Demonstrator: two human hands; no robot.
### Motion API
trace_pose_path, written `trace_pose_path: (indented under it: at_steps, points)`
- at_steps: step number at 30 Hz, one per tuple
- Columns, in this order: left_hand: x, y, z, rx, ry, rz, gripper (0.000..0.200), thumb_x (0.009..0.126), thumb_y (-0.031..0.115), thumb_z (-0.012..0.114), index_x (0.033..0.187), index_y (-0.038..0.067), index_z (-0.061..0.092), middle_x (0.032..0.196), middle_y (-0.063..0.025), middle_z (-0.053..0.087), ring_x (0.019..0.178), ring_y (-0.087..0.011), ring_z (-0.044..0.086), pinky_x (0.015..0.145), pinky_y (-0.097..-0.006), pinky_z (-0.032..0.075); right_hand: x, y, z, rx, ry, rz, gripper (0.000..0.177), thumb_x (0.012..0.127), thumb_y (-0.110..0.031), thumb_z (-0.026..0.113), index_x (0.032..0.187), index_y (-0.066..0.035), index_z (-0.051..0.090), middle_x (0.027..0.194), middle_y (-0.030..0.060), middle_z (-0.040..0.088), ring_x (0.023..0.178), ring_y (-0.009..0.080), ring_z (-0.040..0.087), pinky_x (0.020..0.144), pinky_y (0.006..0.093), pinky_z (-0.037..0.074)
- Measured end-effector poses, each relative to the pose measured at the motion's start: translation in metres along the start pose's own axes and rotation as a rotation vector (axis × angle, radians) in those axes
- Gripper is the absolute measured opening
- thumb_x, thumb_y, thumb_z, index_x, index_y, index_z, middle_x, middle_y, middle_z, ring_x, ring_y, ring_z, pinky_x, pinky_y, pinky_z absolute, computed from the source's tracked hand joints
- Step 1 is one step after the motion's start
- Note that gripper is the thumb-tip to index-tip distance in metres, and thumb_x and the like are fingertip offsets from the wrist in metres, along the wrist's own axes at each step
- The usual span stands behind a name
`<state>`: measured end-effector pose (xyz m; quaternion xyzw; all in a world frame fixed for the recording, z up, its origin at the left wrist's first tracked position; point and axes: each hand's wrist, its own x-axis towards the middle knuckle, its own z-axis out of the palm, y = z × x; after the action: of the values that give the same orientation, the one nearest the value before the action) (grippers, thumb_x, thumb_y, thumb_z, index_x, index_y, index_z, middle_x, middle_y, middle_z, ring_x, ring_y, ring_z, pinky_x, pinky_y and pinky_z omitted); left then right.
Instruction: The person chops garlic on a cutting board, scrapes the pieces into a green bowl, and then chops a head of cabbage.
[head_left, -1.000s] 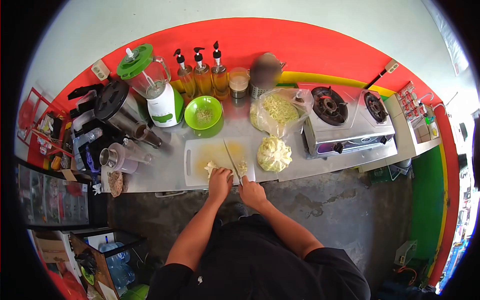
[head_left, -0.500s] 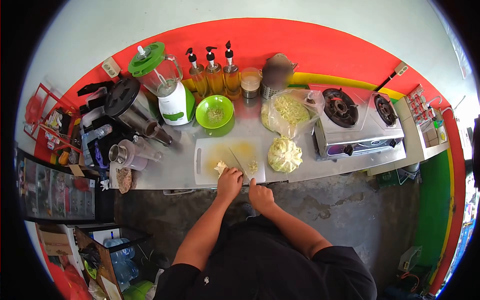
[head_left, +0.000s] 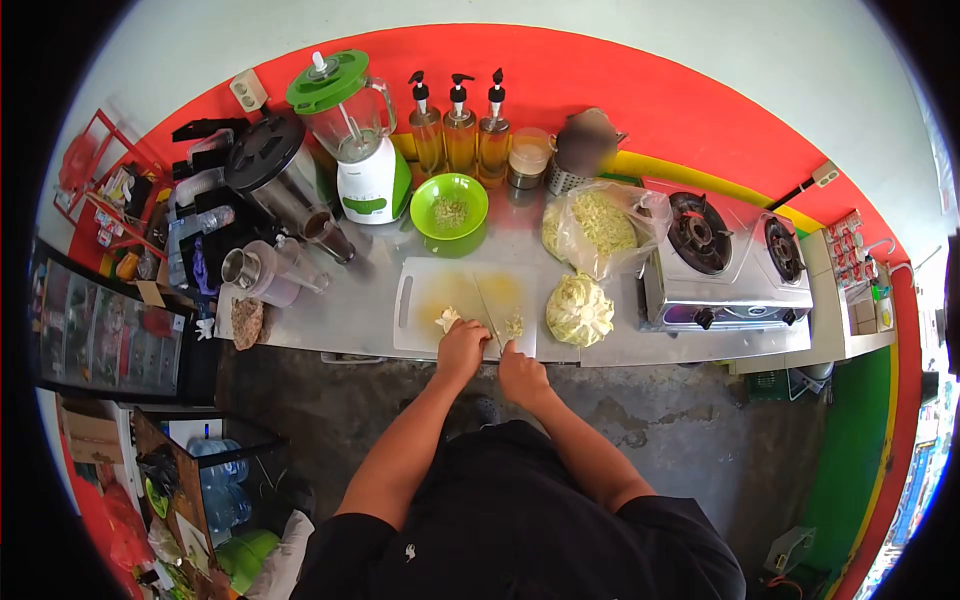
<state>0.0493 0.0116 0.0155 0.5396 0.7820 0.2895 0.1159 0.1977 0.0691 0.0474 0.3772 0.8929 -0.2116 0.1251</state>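
Observation:
My right hand (head_left: 523, 376) is closed round the handle of a knife (head_left: 487, 308), whose blade lies across the white cutting board (head_left: 413, 337). My left hand (head_left: 463, 350) has its fingers bent over a pale cabbage piece (head_left: 447, 319) on the board, left of the blade. Chopped bits (head_left: 514, 326) lie right of the knife. A trimmed cabbage (head_left: 579, 310) sits just right of the board. Behind the board stands a green bowl (head_left: 449, 240) with chopped bits inside. A clear plastic bag (head_left: 606, 228) of shredded cabbage is behind the cabbage.
A blender (head_left: 365, 180), a dark-lidded jug (head_left: 268, 158) and cups (head_left: 262, 275) stand at the left. Pump bottles (head_left: 461, 142) line the red wall. A two-burner stove (head_left: 735, 280) is at the right. A brown lump (head_left: 247, 322) lies at the counter's left end.
The view has shifted, so the counter things appear slightly higher and mostly further right. Both hands remain at the board, with the knife still between the cabbage piece and the chopped bits.

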Motion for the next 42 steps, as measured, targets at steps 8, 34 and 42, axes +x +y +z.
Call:
trace_pose_path:
  at_steps: [8,34,42]
  points:
    - [0.007,0.001,-0.006,0.001,-0.043,-0.015,0.003,0.081,0.007,0.072,0.082,0.010,0.072,0.091,-0.0030,0.069,0.095,-0.0311,0.061,0.083,-0.0420,0.053,0.001,-0.002,0.006,0.093,0.037,-0.001,0.028,0.092,-0.017,0.056,0.108,0.004,0.047,0.091,0.0287,0.071,0.087,0.0451,0.073,0.076,0.0521,0.060]
    - [0.006,-0.005,-0.003,-0.052,-0.013,-0.009,0.005,0.079,0.010,0.075,0.083,0.008,0.073,0.089,-0.0092,0.067,0.093,-0.0344,0.061,0.082,-0.0449,0.051,-0.001,-0.010,0.009,0.051,0.080,0.000,0.024,0.091,-0.012,0.058,0.108,0.003,0.050,0.091,0.0237,0.073,0.084,0.0395,0.075,0.070,0.0465,0.061]
    - [0.007,-0.009,0.003,-0.200,0.013,-0.071,0.010,0.084,0.006,0.072,0.094,0.005,0.072,0.089,-0.0113,0.070,0.091,-0.0336,0.064,0.081,-0.0430,0.052,0.012,-0.005,0.012,0.144,0.094,0.005,0.027,0.093,-0.016,0.057,0.109,0.004,0.047,0.091,0.0296,0.070,0.086,0.0455,0.072,0.075,0.0527,0.059]
